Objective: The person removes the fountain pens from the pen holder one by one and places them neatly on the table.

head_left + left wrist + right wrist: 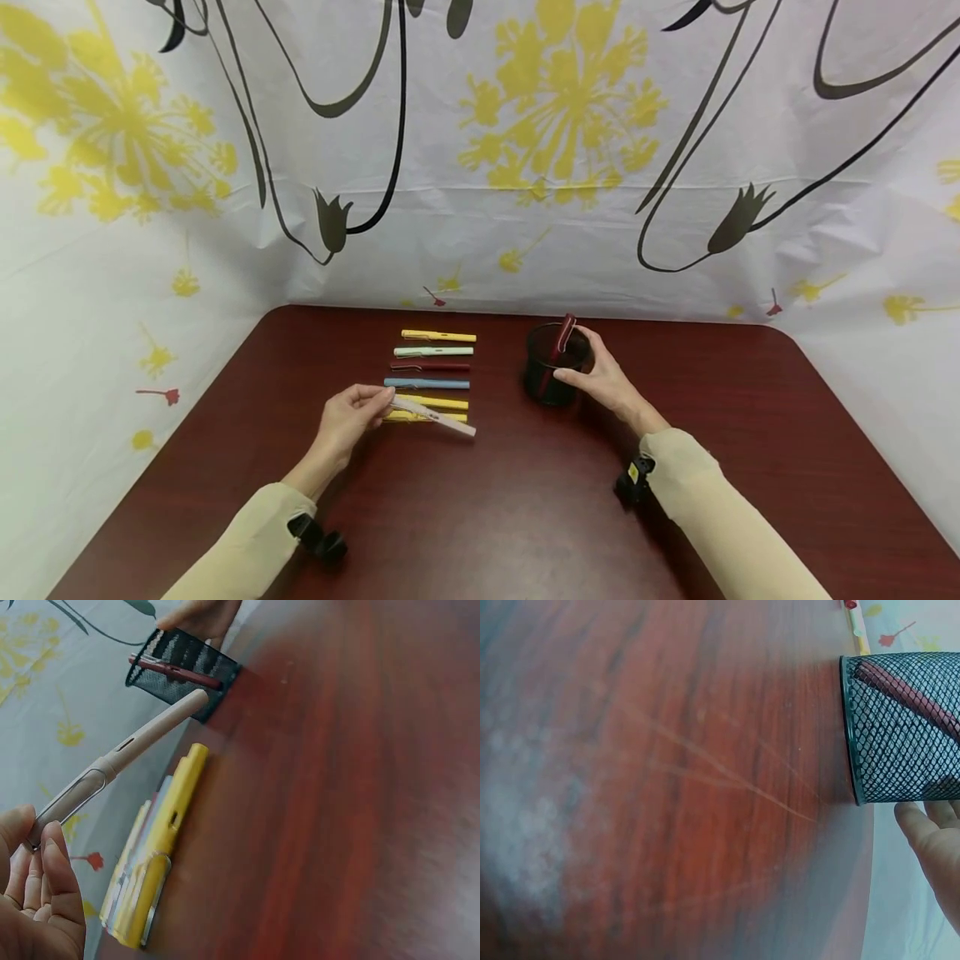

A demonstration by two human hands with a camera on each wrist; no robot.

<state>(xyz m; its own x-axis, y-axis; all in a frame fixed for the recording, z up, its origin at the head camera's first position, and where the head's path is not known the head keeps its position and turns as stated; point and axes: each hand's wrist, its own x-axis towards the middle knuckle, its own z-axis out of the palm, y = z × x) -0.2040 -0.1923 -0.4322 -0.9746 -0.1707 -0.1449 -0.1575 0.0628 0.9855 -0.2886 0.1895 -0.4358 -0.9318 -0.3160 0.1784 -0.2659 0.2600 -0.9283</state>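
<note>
My left hand pinches a pale beige pen by its capped end, between thumb and fingertips. The pen slants above a column of pens, its free end toward the right. Beneath it lie two yellow pens, with a blue pen, a dark red pen, a mint green pen and another yellow pen farther back. My right hand holds a black mesh pen holder around its right side. Inside the holder leans a dark red pen, its top above the rim.
All of this is on a dark reddish-brown table. Behind it hangs a white cloth printed with yellow flowers and dark stems. A small black camera is strapped at each wrist.
</note>
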